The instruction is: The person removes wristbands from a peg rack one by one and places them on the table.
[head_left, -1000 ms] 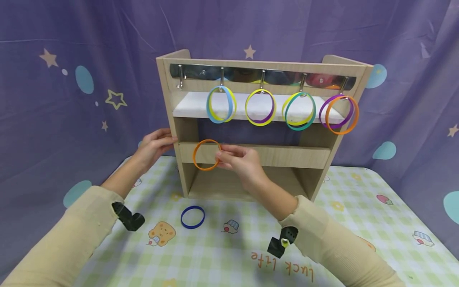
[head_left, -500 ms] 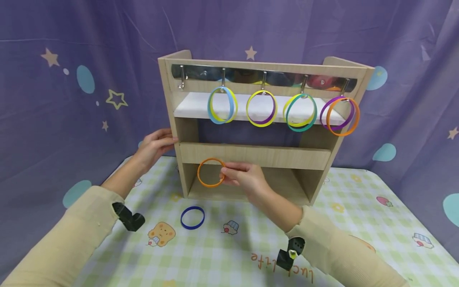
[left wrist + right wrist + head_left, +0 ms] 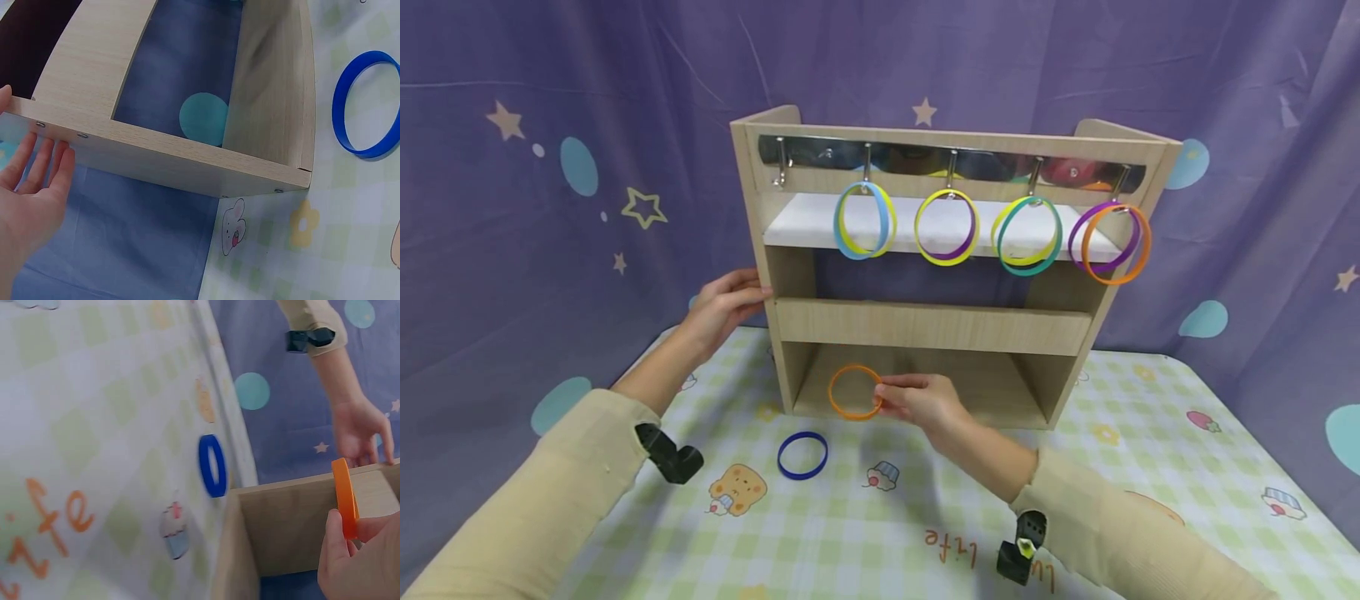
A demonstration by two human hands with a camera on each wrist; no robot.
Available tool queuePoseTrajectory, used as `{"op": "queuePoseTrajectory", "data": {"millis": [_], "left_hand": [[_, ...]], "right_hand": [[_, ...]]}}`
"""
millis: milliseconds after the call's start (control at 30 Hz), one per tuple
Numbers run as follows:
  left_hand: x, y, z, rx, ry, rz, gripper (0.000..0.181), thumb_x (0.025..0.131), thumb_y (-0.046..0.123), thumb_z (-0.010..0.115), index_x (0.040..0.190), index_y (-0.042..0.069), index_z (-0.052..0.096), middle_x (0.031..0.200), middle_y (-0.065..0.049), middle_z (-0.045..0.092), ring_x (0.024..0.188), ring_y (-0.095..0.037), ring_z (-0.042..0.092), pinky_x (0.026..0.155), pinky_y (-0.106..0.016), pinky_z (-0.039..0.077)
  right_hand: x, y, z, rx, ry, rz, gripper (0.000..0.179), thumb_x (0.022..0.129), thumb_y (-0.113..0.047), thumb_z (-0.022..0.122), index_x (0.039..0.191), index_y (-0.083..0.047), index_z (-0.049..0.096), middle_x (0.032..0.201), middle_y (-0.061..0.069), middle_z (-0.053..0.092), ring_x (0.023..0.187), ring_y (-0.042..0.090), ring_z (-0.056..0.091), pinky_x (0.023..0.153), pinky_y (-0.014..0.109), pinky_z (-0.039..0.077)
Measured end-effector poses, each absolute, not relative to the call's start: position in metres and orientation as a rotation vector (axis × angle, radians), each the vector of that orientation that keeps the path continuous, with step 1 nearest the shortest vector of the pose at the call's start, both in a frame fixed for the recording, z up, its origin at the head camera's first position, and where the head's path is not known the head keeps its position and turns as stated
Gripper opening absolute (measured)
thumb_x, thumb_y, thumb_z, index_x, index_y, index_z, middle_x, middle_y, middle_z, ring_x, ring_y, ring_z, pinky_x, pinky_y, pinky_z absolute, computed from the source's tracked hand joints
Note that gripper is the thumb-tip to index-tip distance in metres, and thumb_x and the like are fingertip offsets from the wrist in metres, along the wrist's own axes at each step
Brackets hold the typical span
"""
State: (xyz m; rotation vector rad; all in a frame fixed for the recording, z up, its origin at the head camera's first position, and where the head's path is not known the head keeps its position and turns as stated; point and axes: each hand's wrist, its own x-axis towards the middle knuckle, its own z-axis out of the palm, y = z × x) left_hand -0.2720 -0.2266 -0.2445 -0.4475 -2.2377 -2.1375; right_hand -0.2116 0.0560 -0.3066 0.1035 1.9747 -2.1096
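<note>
My right hand [image 3: 925, 404] pinches an orange wristband [image 3: 832, 398] at its right side, in front of the lower opening of a small wooden shelf [image 3: 932, 327]. The right wrist view shows the orange wristband [image 3: 344, 494] nearly edge-on between thumb and fingers. My left hand [image 3: 718, 310] rests against the shelf's left side panel. Its straight fingertips touch the outer face, with the thumb at the front edge, in the left wrist view. A dark blue wristband [image 3: 780, 457] lies on the tablecloth before the shelf's left front corner.
A metal hook rail [image 3: 891, 155] runs along the shelf top. Its leftmost hook [image 3: 781, 162] is bare. The others hold paired wristbands: light blue [image 3: 838, 229] with yellow, yellow with purple, green [image 3: 1059, 237] with yellow, orange [image 3: 1146, 242] with purple. A purple curtain [image 3: 625, 75] hangs behind.
My right hand has come down and slightly right with the orange wristband, from in front of the shelf's crossbar to the lower opening. The left hand has stayed at the side panel.
</note>
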Motion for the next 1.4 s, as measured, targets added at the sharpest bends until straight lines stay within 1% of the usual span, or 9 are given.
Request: {"op": "queuePoseTrajectory", "data": {"millis": [67,200,300,400,533,600,867,1200,1400], "left_hand": [[-0.272,-0.226,-0.245,-0.444,-2.242,-2.133,0.057,0.096,0.012,0.054,0.142,-0.010,0.029,0.105,0.010,0.057,0.098,0.000,0.058,0.088,-0.011,0.047],[-0.272,-0.226,-0.245,-0.433,-2.244,-2.136,0.055,0.096,0.012,0.055,0.141,-0.008,0.031,0.106,0.010,0.057,0.098,0.001,0.059,0.088,-0.011,0.048],[-0.273,-0.225,-0.245,-0.421,-2.253,-2.130,0.054,0.096,0.012,0.054,0.141,-0.007,0.031,0.107,0.010,0.057,0.098,0.001,0.058,0.088,-0.011,0.048],[-0.272,-0.225,-0.245,-0.421,-2.263,-2.128,0.056,0.096,0.013,0.054,0.143,-0.008,0.029,0.108,0.009,0.056,0.099,0.001,0.058,0.088,-0.010,0.047],[-0.271,-0.225,-0.244,-0.434,-2.271,-2.126,0.060,0.097,0.013,0.054,0.145,-0.010,0.026,0.107,0.009,0.055,0.099,0.000,0.057,0.088,-0.010,0.047],[-0.271,-0.225,-0.244,-0.440,-2.272,-2.122,0.061,0.097,0.013,0.053,0.145,-0.011,0.025,0.107,0.009,0.056,0.099,0.000,0.057,0.089,-0.010,0.046],[-0.274,-0.224,-0.243,-0.440,-2.262,-2.130,0.059,0.097,0.012,0.053,0.145,-0.009,0.027,0.109,0.008,0.056,0.100,0.000,0.058,0.090,-0.011,0.047],[-0.274,-0.226,-0.243,-0.432,-2.246,-2.140,0.058,0.096,0.012,0.053,0.144,-0.009,0.028,0.108,0.008,0.056,0.099,0.000,0.058,0.089,-0.011,0.047],[-0.273,-0.227,-0.244,-0.429,-2.253,-2.132,0.057,0.096,0.013,0.054,0.143,-0.008,0.029,0.110,0.008,0.056,0.100,0.000,0.058,0.089,-0.011,0.047]], "right_hand": [[-0.211,0.057,-0.313,0.115,1.987,-2.081,0.024,0.088,-0.002,0.066,0.111,0.007,0.066,0.108,0.025,0.068,0.081,0.018,0.071,0.079,0.028,0.060],[-0.208,0.059,-0.327,0.122,2.032,-2.013,0.026,0.089,-0.002,0.065,0.113,0.008,0.065,0.108,0.026,0.068,0.077,0.015,0.071,0.081,0.030,0.060],[-0.205,0.060,-0.337,0.120,2.081,-1.968,0.025,0.089,-0.001,0.065,0.112,0.009,0.065,0.105,0.026,0.069,0.072,0.013,0.070,0.083,0.034,0.059],[-0.203,0.060,-0.348,0.130,2.101,-1.954,0.023,0.088,0.001,0.065,0.109,0.010,0.066,0.099,0.026,0.071,0.066,0.012,0.069,0.081,0.036,0.060],[-0.200,0.060,-0.360,0.159,2.090,-1.970,0.022,0.086,0.005,0.065,0.106,0.013,0.066,0.090,0.023,0.072,0.061,0.011,0.066,0.075,0.034,0.061],[-0.200,0.060,-0.365,0.167,2.093,-1.973,0.022,0.085,0.006,0.065,0.106,0.015,0.065,0.088,0.023,0.072,0.061,0.012,0.066,0.073,0.035,0.061],[-0.199,0.064,-0.377,0.123,2.188,-1.908,0.021,0.085,0.005,0.065,0.104,0.015,0.066,0.092,0.029,0.070,0.066,0.016,0.068,0.070,0.034,0.061],[-0.201,0.067,-0.378,0.105,2.215,-1.872,0.019,0.086,0.005,0.065,0.103,0.014,0.067,0.094,0.029,0.070,0.072,0.020,0.072,0.072,0.034,0.061],[-0.200,0.070,-0.376,0.091,2.236,-1.826,0.020,0.087,0.003,0.064,0.104,0.013,0.067,0.096,0.027,0.071,0.075,0.024,0.073,0.077,0.036,0.061]]}}
